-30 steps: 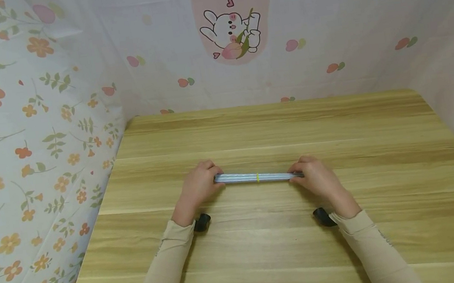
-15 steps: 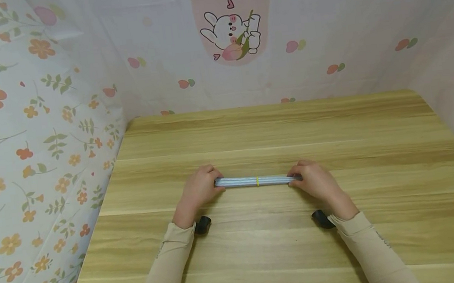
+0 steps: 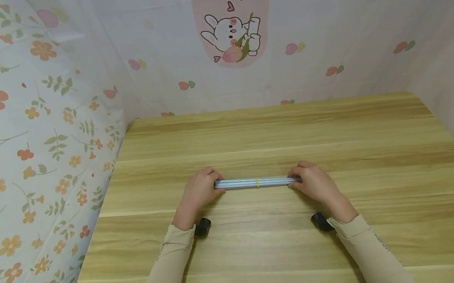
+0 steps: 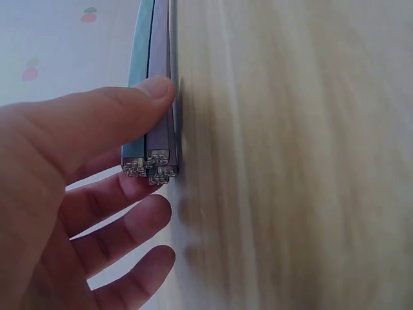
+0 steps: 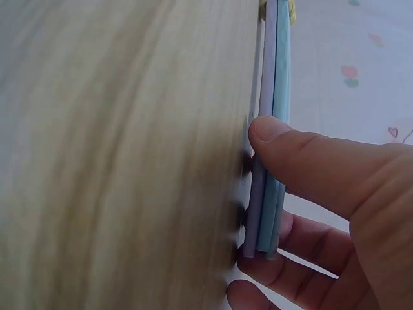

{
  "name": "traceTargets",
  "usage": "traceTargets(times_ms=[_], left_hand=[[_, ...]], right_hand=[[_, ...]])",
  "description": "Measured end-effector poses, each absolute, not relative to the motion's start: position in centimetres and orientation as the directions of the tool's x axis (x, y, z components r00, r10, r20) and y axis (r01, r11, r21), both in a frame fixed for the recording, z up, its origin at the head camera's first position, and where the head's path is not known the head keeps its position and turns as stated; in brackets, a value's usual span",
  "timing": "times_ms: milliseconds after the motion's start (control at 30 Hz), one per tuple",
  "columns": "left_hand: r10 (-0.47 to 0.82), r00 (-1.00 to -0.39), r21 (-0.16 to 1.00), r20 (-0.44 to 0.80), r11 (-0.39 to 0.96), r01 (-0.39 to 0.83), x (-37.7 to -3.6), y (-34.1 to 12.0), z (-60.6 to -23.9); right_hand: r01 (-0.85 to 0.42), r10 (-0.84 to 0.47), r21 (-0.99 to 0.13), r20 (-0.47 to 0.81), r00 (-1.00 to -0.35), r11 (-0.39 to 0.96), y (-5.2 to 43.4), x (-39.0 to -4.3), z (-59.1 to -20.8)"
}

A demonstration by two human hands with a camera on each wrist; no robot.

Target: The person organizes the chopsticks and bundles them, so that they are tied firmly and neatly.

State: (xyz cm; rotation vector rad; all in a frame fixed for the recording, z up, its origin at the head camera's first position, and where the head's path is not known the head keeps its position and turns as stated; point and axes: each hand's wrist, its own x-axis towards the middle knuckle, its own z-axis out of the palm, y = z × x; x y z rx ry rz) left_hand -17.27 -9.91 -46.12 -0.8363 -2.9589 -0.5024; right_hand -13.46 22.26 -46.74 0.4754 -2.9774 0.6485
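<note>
From the head camera, a bundle of pastel sticks [image 3: 257, 182] lies crosswise on the wooden table [image 3: 276, 130], a little nearer the person than the table's middle, with a yellow rubber band [image 3: 257, 182] round the bundle's own middle. The left hand [image 3: 199, 189] closes over the bundle's left end and the right hand [image 3: 317, 182] over its right end, fingers curled over the top of the sticks. Beige sleeves [image 3: 166, 271] reach back from the bundle toward the near table edge. Floral and cartoon-rabbit cloth [image 3: 230, 32] hangs behind the table's far edge.

The left wrist camera shows the thumb [image 4: 110, 119] pressed on the side of the bundle [image 4: 151, 97], just short of its end, where small flower-shaped metal tips [image 4: 150, 168] show. The other fingers [image 4: 122, 219] curl loosely past that end, and whether they touch it I cannot tell. The bundle sits against the table [image 4: 290, 155].

The right wrist camera mirrors this: the thumb [image 5: 303, 161] pinches the bundle [image 5: 271, 129] near its plain end, the fingers [image 5: 284, 265] wrap beneath, the band [image 5: 292, 10] is just visible at the frame's top, and the table [image 5: 116, 155] lies alongside.

The risk, as I judge it, is that a single band holds the sticks. Uneven squeezing or a twist between the two ends could splay them, or let one slide out lengthwise.
</note>
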Motion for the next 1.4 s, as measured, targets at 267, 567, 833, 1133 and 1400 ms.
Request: traceTargets(times_ms=[267,567,833,1133,1400], left_hand=[[0.501,-0.861,0.315,0.089,0.806,0.501,-17.3,-10.1,-46.2],[0.494,-0.866,0.323,0.083,0.809,0.492,-17.4,-10.4,-45.8],[0.484,-0.871,0.322,0.079,0.815,0.482,-17.4,-10.6,-44.8],[0.459,-0.882,0.236,0.109,0.85,0.471,-17.3,-11.1,-43.2],[0.414,-0.907,0.229,0.073,0.879,0.419,-17.0,-11.8,-41.6]], right_hand=[[-0.299,-0.279,-0.399,0.111,-0.954,0.866,22.2,-13.2,-46.5],[-0.3,-0.286,-0.415,0.096,-0.953,0.859,22.2,-13.3,-46.0],[-0.324,-0.308,-0.436,0.109,-0.945,0.839,22.5,-13.3,-45.4],[-0.305,-0.295,-0.456,0.095,-0.951,0.836,23.4,-13.2,-43.9],[-0.333,-0.291,-0.43,0.164,-0.943,0.839,24.3,-13.0,-42.3]])
